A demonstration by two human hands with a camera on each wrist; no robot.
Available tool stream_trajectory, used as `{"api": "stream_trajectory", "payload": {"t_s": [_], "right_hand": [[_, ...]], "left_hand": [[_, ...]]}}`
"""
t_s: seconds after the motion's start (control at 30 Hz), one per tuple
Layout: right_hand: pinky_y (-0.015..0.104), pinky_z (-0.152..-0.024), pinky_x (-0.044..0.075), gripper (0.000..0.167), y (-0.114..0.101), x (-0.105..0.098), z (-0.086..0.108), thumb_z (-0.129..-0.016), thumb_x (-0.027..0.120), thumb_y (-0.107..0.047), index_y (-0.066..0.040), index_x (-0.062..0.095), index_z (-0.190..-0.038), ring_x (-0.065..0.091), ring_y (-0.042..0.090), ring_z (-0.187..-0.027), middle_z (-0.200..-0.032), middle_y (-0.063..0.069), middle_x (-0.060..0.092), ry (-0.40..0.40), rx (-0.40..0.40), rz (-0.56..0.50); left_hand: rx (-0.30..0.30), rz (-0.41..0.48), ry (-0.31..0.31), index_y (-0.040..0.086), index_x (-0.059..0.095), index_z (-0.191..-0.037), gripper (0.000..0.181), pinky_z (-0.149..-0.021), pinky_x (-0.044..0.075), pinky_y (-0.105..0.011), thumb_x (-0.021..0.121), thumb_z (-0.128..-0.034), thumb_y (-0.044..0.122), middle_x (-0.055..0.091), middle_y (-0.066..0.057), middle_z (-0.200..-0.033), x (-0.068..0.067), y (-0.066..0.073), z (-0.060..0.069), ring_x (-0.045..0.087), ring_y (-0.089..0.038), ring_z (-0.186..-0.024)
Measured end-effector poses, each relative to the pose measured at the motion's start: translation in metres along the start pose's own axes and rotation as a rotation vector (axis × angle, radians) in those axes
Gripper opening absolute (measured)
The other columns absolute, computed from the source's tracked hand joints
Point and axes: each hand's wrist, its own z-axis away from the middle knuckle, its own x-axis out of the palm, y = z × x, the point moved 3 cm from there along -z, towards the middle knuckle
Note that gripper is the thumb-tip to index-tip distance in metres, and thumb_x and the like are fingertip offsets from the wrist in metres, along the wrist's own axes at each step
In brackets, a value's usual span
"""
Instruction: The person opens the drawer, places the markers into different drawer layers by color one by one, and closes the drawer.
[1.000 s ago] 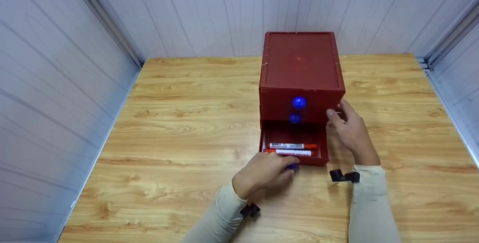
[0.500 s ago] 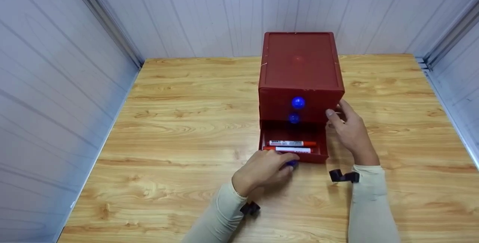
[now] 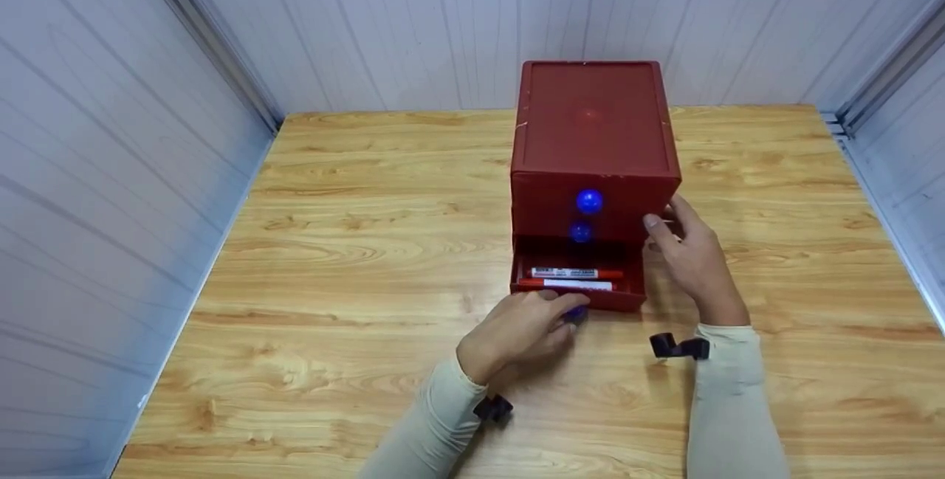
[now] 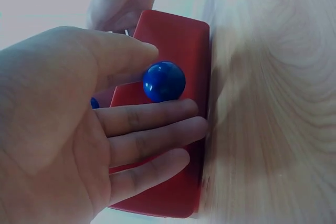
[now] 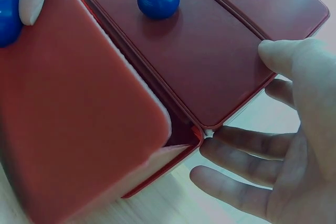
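A red drawer cabinet (image 3: 594, 117) has blue round knobs on its front; its bottom drawer (image 3: 616, 300) is pulled partway out. Inside that drawer lie two markers, a rear marker (image 3: 565, 272) and a front marker (image 3: 579, 285), with white labels and red ends. My left hand (image 3: 513, 331) is at the drawer front. In the left wrist view its straight fingers lie around the blue drawer knob (image 4: 164, 81), touching the red front. My right hand (image 3: 694, 265) rests at the cabinet's right front edge, thumb (image 5: 278, 59) on the front face, other fingers along the side.
The cabinet stands on a wood-grain table (image 3: 354, 243). A pale panel wall (image 3: 413, 29) rises behind the table, with more panels at left and right. Black mounts sit at the wrists, one at the right wrist (image 3: 679, 347) and one at the left wrist (image 3: 493, 409).
The bottom drawer has slid a little inward, carrying the two markers back with it. My left hand's fingers have moved forward with the drawer; the right hand has stayed in place.
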Motion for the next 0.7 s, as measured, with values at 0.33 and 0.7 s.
{"api": "stream_trajectory", "payload": {"t_s": [0.33, 0.7], "right_hand": [[0.021, -0.081, 0.052, 0.059, 0.023, -0.001, -0.007, -0.104, 0.051, -0.04, -0.019, 0.035, -0.156, 0.054, 0.026, -0.113, -0.138, 0.018, 0.054, 0.006, 0.019, -0.01], [0.019, -0.08, 0.052, 0.06, 0.023, -0.001, -0.007, -0.103, 0.051, -0.042, -0.021, 0.035, -0.156, 0.055, 0.03, -0.116, -0.14, 0.02, 0.053, 0.008, 0.017, -0.015]], "left_hand": [[0.0, -0.019, -0.005, 0.02, 0.06, -0.137, 0.043, -0.067, 0.052, -0.029, 0.062, -0.0939, 0.021, 0.069, -0.001, -0.102, -0.002, -0.003, -0.005, 0.064, -0.013, -0.083], [-0.02, 0.012, -0.03, 0.018, 0.059, -0.138, 0.042, -0.064, 0.051, -0.027, 0.06, -0.0971, 0.027, 0.069, -0.003, -0.101, -0.003, -0.007, -0.014, 0.063, -0.014, -0.08]]}}
